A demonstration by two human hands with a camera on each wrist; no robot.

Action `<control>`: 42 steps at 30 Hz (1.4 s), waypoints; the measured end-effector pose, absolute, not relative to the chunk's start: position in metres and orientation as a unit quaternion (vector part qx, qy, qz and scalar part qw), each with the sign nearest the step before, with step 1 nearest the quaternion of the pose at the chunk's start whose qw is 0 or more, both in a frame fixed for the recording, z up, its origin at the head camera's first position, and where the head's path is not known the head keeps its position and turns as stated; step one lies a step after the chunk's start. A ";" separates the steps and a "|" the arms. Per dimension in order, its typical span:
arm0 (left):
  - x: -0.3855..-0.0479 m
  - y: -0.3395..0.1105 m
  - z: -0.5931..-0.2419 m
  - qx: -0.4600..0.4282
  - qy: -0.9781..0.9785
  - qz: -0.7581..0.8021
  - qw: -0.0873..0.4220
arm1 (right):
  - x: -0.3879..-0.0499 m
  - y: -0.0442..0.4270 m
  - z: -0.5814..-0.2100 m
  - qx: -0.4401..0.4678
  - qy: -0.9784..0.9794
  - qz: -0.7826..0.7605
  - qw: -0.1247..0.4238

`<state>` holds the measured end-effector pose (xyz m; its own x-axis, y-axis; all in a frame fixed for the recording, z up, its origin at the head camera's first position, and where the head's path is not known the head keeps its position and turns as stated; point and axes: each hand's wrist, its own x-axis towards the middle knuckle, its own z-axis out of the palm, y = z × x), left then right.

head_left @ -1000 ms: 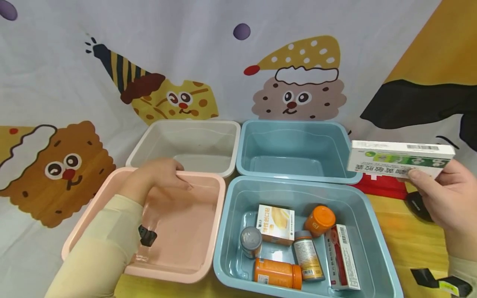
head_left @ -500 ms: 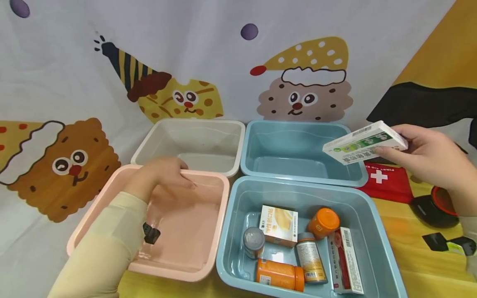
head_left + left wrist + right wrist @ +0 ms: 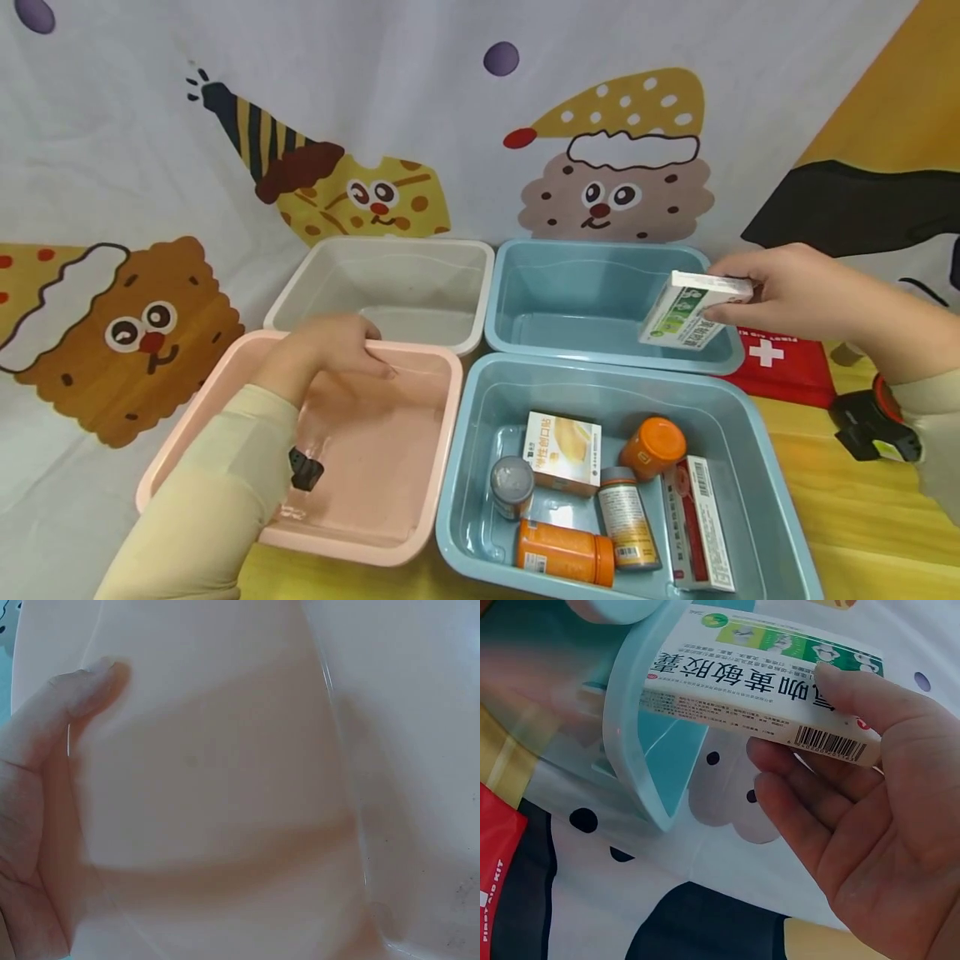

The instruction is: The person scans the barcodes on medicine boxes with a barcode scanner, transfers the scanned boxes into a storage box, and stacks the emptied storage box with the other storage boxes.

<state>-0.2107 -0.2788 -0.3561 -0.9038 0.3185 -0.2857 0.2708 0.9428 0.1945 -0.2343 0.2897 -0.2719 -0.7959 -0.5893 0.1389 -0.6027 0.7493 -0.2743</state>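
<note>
Before printed cloth [image 3: 420, 83], a white box [image 3: 684, 315] juts from the pinching right hand [image 3: 783, 287].

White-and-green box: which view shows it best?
Right wrist: the box is close up, its printed face and barcode clear, though the right hand partly covers one end. Head shows it smaller and tilted; left wrist misses it.

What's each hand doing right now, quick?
Left hand: holding the pink bin by its rim.
Right hand: holding the white box, thumb on its printed face.
</note>
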 end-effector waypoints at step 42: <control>-0.211 -0.280 -0.357 0.169 0.970 0.090 0.151 | -0.144 0.260 -0.331 0.514 -0.834 0.199 0.018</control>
